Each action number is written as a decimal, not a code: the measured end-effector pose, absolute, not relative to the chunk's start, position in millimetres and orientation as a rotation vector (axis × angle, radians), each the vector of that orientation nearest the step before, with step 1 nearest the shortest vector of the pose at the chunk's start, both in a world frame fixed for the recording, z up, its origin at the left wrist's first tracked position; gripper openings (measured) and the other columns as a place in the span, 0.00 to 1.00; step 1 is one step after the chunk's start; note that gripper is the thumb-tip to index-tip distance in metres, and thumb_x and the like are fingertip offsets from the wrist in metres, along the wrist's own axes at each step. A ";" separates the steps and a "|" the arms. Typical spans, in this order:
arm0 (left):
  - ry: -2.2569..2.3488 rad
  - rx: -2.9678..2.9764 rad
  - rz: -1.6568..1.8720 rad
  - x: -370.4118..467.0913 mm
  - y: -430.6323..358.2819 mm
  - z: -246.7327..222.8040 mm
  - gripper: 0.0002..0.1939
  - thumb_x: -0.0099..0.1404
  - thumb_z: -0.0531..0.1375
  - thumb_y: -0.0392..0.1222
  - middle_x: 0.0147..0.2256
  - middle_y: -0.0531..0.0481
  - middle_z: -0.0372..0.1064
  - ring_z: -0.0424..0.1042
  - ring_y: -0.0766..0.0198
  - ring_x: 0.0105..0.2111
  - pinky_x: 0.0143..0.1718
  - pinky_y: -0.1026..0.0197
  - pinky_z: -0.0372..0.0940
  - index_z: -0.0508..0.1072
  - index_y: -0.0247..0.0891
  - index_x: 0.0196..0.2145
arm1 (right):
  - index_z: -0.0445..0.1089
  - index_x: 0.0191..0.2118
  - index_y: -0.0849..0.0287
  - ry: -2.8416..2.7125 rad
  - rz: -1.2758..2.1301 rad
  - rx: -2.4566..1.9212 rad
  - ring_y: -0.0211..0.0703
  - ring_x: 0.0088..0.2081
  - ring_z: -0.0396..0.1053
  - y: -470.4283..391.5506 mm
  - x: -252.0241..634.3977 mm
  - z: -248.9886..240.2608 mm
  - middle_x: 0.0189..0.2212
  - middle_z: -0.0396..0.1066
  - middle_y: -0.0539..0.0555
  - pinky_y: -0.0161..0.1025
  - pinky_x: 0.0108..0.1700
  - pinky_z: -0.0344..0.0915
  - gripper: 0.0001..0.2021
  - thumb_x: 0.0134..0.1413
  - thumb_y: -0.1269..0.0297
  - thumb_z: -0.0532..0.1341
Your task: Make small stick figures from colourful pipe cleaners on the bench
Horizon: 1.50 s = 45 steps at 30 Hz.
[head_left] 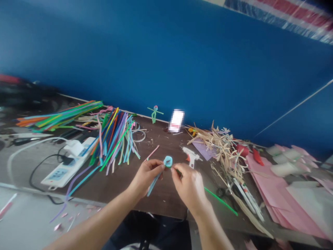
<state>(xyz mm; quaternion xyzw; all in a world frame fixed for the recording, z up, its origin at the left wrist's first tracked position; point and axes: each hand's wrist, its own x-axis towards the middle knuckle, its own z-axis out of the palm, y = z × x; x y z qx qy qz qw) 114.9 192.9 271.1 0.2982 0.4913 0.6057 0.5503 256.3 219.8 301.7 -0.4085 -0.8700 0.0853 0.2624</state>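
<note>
A light blue pipe cleaner coiled into a small ring stands between my two hands over the dark table. My left hand pinches it at the ring's left side, and a blue tail hangs below these fingers. With closed fingertips, my right hand grips at the ring's lower right, where a bit of green shows. A green pipe cleaner extends to the lower right from behind that hand; whether the two green parts join is hidden. Beyond my left fingers a pink pipe cleaner sticks out.
Bundles of coloured pipe cleaners and a white power strip lie left. A small pipe-cleaner figure and a blurred-out bright phone-like object stand behind. To the right are a glue gun, dried strips and pink sheets.
</note>
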 end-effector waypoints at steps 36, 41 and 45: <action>0.952 0.716 1.088 96.5 191.2 275.5 0.04 0.44 0.61 0.36 0.19 0.50 0.69 0.60 0.73 0.15 0.19 0.69 0.55 0.69 0.32 0.19 | 0.67 0.32 0.57 -2.547 0.456 -1.066 0.36 0.31 0.64 226.1 268.9 322.7 0.28 0.66 0.48 0.31 0.32 0.55 0.06 0.50 0.74 0.56; 1.056 1.046 0.844 89.5 195.9 282.7 0.04 0.45 0.60 0.36 0.20 0.50 0.71 0.63 0.70 0.19 0.21 0.69 0.55 0.72 0.31 0.20 | 0.66 0.32 0.58 -2.841 0.433 -0.869 0.36 0.34 0.64 238.4 269.4 339.4 0.30 0.66 0.49 0.31 0.34 0.56 0.07 0.49 0.77 0.55; 1.192 1.235 0.729 91.7 200.8 280.1 0.05 0.45 0.56 0.34 0.18 0.53 0.69 0.62 0.69 0.20 0.23 0.68 0.55 0.71 0.33 0.19 | 0.67 0.31 0.60 -3.040 0.099 -0.830 0.39 0.32 0.65 245.3 259.6 342.7 0.30 0.67 0.52 0.34 0.32 0.55 0.06 0.51 0.75 0.54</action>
